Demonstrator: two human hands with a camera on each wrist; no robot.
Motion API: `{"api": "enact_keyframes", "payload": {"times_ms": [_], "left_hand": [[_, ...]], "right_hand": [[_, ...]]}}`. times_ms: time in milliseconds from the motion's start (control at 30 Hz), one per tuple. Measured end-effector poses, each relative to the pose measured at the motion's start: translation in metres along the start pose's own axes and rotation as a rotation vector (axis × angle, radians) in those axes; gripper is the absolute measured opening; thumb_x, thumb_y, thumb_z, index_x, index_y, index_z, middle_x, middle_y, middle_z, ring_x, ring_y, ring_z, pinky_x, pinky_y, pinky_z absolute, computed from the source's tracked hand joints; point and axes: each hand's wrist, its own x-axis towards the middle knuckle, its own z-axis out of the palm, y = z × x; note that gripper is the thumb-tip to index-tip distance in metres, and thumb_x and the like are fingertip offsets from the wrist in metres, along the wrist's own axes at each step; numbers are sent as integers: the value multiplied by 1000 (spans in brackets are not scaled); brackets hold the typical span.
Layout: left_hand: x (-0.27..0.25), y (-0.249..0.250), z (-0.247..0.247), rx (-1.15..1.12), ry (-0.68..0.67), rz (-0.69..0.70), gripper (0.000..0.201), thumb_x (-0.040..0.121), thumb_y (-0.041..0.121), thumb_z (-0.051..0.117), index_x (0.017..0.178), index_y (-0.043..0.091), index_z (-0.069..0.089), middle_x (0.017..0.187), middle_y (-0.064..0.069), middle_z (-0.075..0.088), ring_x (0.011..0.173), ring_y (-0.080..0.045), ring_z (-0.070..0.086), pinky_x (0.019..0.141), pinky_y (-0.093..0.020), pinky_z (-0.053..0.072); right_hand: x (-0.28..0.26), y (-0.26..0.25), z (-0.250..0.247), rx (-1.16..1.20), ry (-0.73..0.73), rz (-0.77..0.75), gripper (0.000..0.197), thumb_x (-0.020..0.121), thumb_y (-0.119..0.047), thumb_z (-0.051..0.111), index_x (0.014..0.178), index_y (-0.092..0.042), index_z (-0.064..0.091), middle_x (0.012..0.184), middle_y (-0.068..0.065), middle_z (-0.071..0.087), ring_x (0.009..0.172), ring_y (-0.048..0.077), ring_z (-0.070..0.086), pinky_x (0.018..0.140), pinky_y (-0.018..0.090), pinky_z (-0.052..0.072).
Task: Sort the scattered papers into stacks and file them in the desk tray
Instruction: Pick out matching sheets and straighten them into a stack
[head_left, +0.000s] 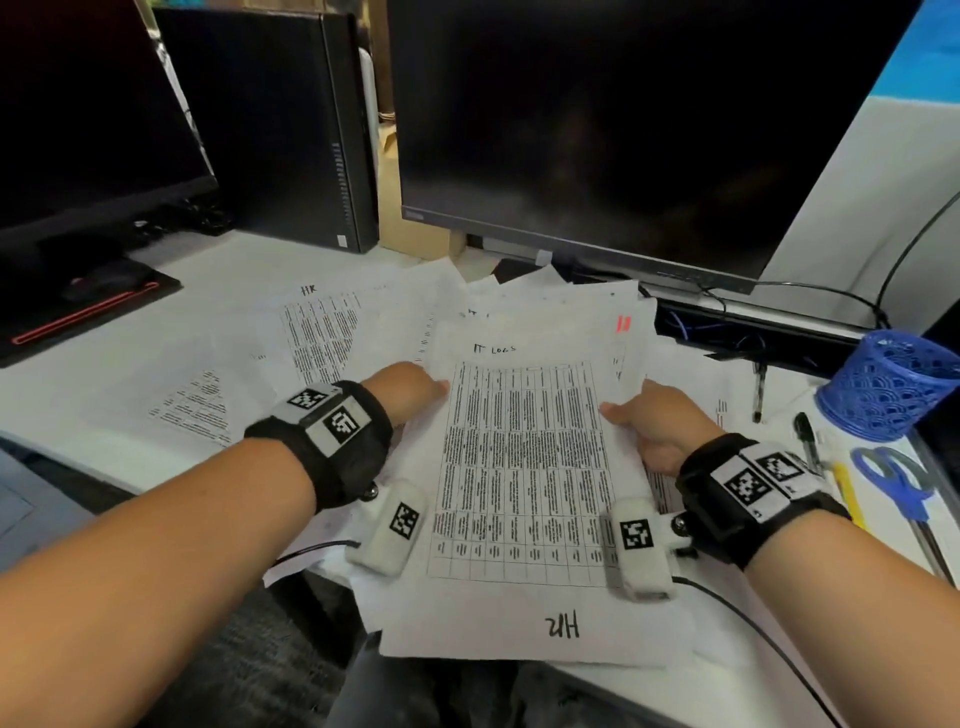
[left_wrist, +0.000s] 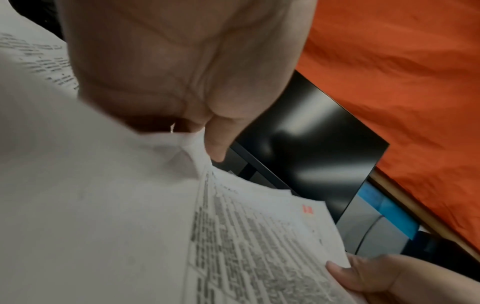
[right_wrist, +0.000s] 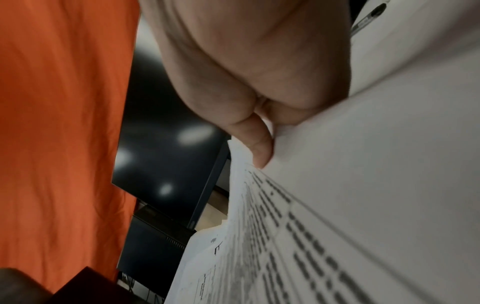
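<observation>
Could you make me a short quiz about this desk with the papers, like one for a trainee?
1. True or false: both hands hold the sheet headed IT LOGS.
2. Which lies right of the papers? A) blue mesh pen cup B) a stapler C) a mug
3. Fill in: the sheet under the held one, at the near desk edge, bears the upside-down letters ___.

Key:
1. True: the left hand pinches its left edge, the right hand its right edge.
2. A; blue scissors lie near it.
3. HR.
</observation>
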Motion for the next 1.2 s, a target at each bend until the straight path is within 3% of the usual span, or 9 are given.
{"api": "enact_keyframes", "payload": {"times_ms": [67, 233, 433, 533, 667, 767, 900, 1000, 1200], "left_hand": [[2, -9, -8, -12, -53, 1, 67, 94, 47, 49, 144, 6, 32, 145, -9, 42, 130, -29, 43, 102, -31, 35], [20, -22, -20, -398, -63, 56, 110, 39, 74, 78, 131, 29, 39, 121, 0, 62, 105, -27, 64, 89, -47, 53], [-16, 14, -45, -762, 83, 297, 69, 72, 27, 76, 134, 24, 46, 123, 4, 63, 113, -19, 60, 97, -38, 46], [-33, 34, -59, -864, 239, 393, 67, 72, 21, 71, 133, 23, 44, 121, 5, 63, 111, -17, 60, 97, -37, 48], [-64, 61, -75, -900, 435, 596, 34, 90, 5, 57, 117, 25, 52, 111, 9, 63, 103, -7, 61, 87, -24, 51], [-79, 71, -73, -866, 578, 665, 36, 93, 7, 49, 127, 19, 44, 116, 3, 58, 103, -10, 58, 90, -28, 51], [-90, 69, -51, -829, 500, 679, 45, 95, 9, 49, 135, 18, 32, 119, 4, 54, 105, -9, 56, 93, -30, 49], [-89, 66, -41, -805, 435, 687, 53, 93, 12, 56, 137, 21, 26, 124, 5, 51, 101, 0, 54, 87, -16, 48], [-75, 69, -39, -853, 356, 636, 57, 92, 13, 59, 138, 21, 26, 117, 13, 51, 95, 5, 52, 73, -7, 42]], "right_hand": [[-2, -4, -6, 97, -14, -39, 39, 91, 5, 54, 129, -2, 51, 124, 17, 62, 110, 36, 60, 98, 50, 47], [-21, -30, -19, 133, -97, -201, 39, 93, 3, 51, 129, -11, 53, 123, 11, 65, 110, 30, 63, 100, 50, 46], [-54, -69, -22, 179, -109, -434, 36, 94, 1, 50, 125, -19, 54, 122, 4, 66, 109, 22, 64, 100, 44, 48], [-71, -90, -25, 184, -39, -599, 39, 95, -1, 49, 125, -25, 54, 122, -2, 65, 111, 17, 63, 100, 41, 48], [-92, -110, -29, 179, 157, -840, 38, 96, -4, 49, 131, -20, 47, 121, -10, 61, 107, -2, 59, 97, 18, 46], [-97, -107, -26, 152, 300, -918, 47, 95, -7, 50, 139, -18, 39, 129, -7, 56, 117, 4, 54, 104, 23, 42], [-94, -80, -16, 109, 258, -832, 45, 95, -14, 53, 137, -22, 40, 126, -10, 56, 113, 5, 54, 102, 29, 42], [-94, -73, -17, 148, 177, -787, 40, 93, -20, 59, 129, -26, 43, 121, -11, 59, 110, 3, 56, 99, 30, 44], [-96, -125, -38, 248, 305, -927, 48, 90, -19, 62, 131, -20, 38, 123, -3, 56, 107, 8, 58, 90, 28, 51]]}}
